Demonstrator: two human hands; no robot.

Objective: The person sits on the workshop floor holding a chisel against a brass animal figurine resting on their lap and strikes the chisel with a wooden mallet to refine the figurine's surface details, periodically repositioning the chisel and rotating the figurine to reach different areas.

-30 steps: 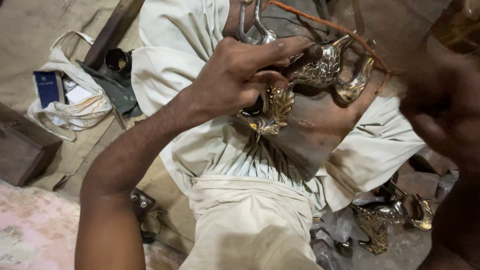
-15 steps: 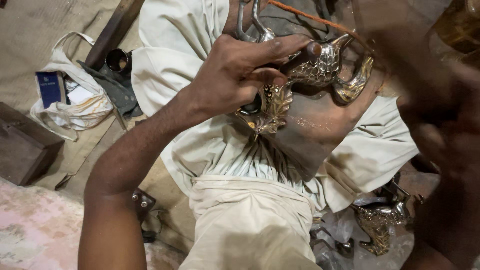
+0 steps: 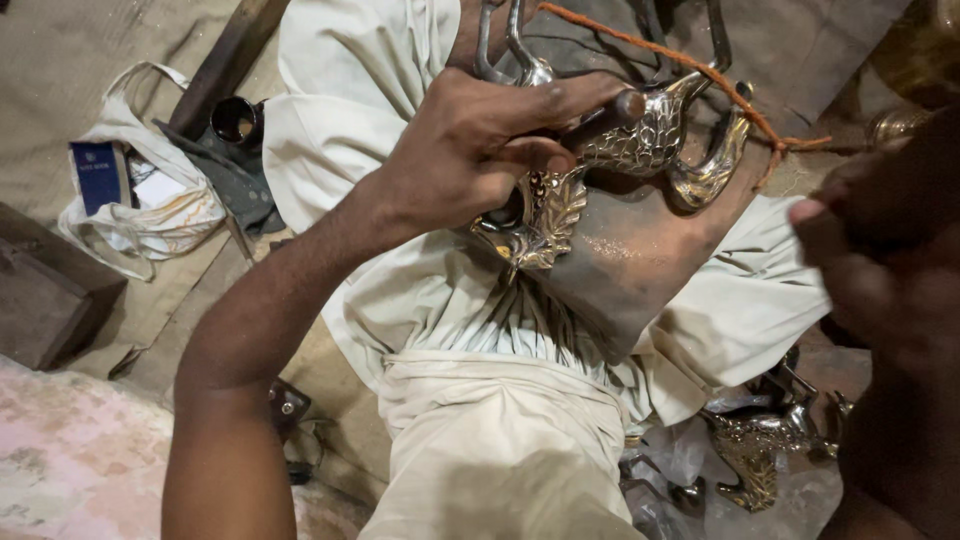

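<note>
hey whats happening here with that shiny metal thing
A seated person presses an ornate bird-shaped metal piece against a worn brown pad on their lap. The left hand grips the piece, fingers wrapped over its body. The right hand is raised at the right edge, blurred and apart from it. More ornate metal pieces lie on the floor at lower right, and a white bag sits at left.

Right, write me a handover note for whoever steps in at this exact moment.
Left hand: gripping the ornate metal bird piece, pressed against a brown pad on the lap.
Right hand: blurred at the right edge, apart from the piece; whether it holds anything cannot be told.
An orange cord crosses above the piece.
More similar metal pieces lie on the floor, lower right.
Progress on the piece cannot be judged.
</note>
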